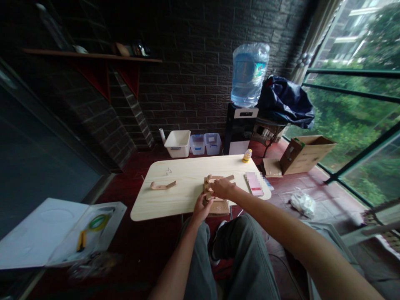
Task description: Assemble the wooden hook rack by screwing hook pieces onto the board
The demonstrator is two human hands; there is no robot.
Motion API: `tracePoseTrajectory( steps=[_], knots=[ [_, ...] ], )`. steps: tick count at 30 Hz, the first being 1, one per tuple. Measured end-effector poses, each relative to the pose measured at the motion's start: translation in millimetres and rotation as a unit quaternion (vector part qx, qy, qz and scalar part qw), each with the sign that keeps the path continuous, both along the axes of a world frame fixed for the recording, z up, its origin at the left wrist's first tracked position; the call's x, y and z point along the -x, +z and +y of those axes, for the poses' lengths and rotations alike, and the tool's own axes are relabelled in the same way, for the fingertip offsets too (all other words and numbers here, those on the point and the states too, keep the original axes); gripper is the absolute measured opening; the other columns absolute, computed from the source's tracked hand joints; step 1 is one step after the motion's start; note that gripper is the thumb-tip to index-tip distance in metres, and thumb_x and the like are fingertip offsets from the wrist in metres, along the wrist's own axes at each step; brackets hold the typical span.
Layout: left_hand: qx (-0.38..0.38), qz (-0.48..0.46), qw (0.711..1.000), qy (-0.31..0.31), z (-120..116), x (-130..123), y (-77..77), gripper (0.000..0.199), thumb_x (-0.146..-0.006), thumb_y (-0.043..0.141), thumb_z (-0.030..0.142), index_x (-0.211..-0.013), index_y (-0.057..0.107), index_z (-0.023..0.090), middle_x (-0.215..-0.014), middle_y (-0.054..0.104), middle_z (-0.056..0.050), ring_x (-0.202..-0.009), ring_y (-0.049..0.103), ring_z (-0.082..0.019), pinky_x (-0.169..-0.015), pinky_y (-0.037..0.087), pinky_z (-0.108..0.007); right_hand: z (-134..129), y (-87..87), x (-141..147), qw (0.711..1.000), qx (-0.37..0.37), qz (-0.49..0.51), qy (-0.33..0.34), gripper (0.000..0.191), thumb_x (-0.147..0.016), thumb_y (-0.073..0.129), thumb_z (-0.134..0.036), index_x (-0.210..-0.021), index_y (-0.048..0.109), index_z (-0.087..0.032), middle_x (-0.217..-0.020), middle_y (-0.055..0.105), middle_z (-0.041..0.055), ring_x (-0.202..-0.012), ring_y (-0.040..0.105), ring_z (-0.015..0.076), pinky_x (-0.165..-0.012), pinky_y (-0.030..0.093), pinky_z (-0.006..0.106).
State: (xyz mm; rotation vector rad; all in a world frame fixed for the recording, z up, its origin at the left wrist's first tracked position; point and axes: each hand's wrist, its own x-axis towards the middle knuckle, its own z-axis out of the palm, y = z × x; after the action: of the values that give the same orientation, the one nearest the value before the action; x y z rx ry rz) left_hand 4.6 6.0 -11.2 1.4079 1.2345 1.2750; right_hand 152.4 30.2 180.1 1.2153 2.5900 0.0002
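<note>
My left hand (201, 206) is closed at the near edge of the table, its fingers round the near end of a small wooden piece (208, 197). Just above and to the right, my right hand (222, 188) reaches down with its fingertips together at the same cluster of wooden parts; what they pinch is too small to make out. A brown cardboard box (218, 208) lies under both hands. Another curved wooden piece (215, 178) rests on the box beyond my right hand. On the left of the table lies a similar wooden piece (163, 186).
The pale table (184, 200) also bears small metal pieces (168, 171), a pink box (254, 183) and a yellow-capped bottle (247, 156). Behind it stand plastic bins (177, 144) and a water dispenser (242, 129). An open white case (90, 225) is at the lower left.
</note>
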Motion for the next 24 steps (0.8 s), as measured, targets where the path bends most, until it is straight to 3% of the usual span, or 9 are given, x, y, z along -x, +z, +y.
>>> tracePoseTrajectory(
  steps=[8, 20, 24],
  knots=[
    [-0.017, 0.014, 1.0, 0.006, 1, 0, 0.9, 0.032, -0.083, 0.075, 0.041, -0.109, 0.072, 0.022, -0.118, 0.072, -0.01, -0.114, 0.068, -0.027, -0.108, 0.05, -0.047, 6, -6.5, -10, 0.999, -0.006, -0.02, 0.045, 0.041, -0.098, 0.06, -0.031, -0.132, 0.061, -0.01, -0.125, 0.072, 0.0198, -0.11, 0.073, 0.0288, -0.087, 0.06, 0.039],
    [-0.009, -0.007, 1.0, -0.002, 0, -1, -1.3, 0.033, -0.082, 0.075, 0.04, -0.109, 0.07, 0.021, -0.116, 0.074, -0.01, -0.113, 0.069, -0.026, -0.106, 0.051, -0.046, 12, -14.2, -6, 0.998, -0.02, -0.039, 0.048, 0.036, -0.1, 0.055, -0.034, -0.119, 0.07, -0.007, -0.119, 0.074, 0.0227, -0.106, 0.074, 0.032, -0.086, 0.061, 0.045],
    [-0.015, -0.004, 1.0, -0.001, -2, -1, 4.2, 0.031, -0.083, 0.075, 0.041, -0.108, 0.072, 0.022, -0.116, 0.074, -0.009, -0.115, 0.068, -0.026, -0.108, 0.05, -0.046, 7, -11.7, -5, 0.999, -0.031, -0.033, 0.029, 0.04, -0.099, 0.056, -0.035, -0.124, 0.066, -0.006, -0.118, 0.074, 0.0234, -0.105, 0.074, 0.031, -0.088, 0.061, 0.044]
  ],
)
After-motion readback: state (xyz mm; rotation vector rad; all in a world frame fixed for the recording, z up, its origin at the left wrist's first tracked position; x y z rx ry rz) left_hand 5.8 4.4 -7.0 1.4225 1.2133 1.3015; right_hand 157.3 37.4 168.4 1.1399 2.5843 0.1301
